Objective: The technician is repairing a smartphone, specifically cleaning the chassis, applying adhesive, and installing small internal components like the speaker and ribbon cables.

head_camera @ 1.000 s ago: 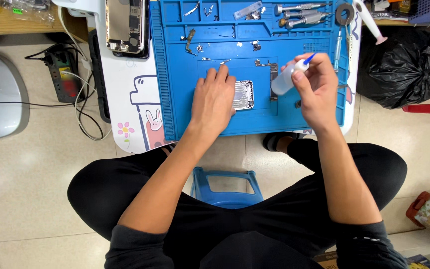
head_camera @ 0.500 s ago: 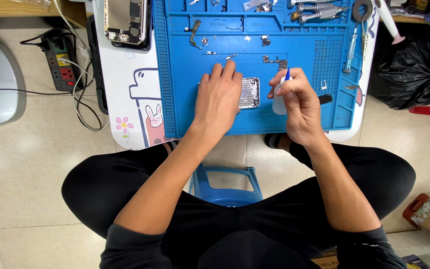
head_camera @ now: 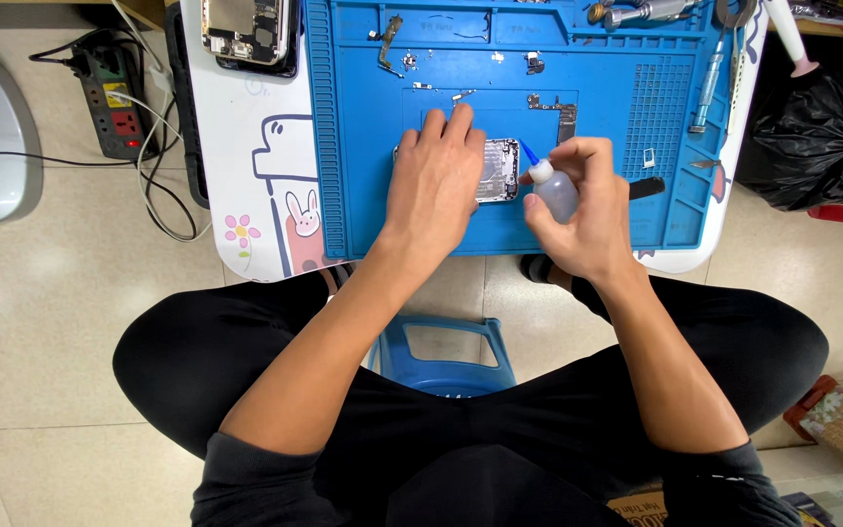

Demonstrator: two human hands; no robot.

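I see my left hand lying flat and open, palm down, fingers spread a little, on the opened phone in the middle of the blue work mat. The hand covers most of the phone; only its right edge with bare metal parts shows past my fingers.

My right hand is curled closed around a small clear squeeze bottle. The bottle is tilted, and its blue nozzle points up and left, with the tip just beside the phone's uncovered right edge. I cannot tell whether the tip touches it.

The mat lies on a small white table with cartoon drawings. Loose small parts and screws sit along the mat's upper area, and a pair of tweezers rests near its right edge. A second opened phone lies on the table at the upper left, well apart from my hands. On the floor to the left is a power strip with cables.
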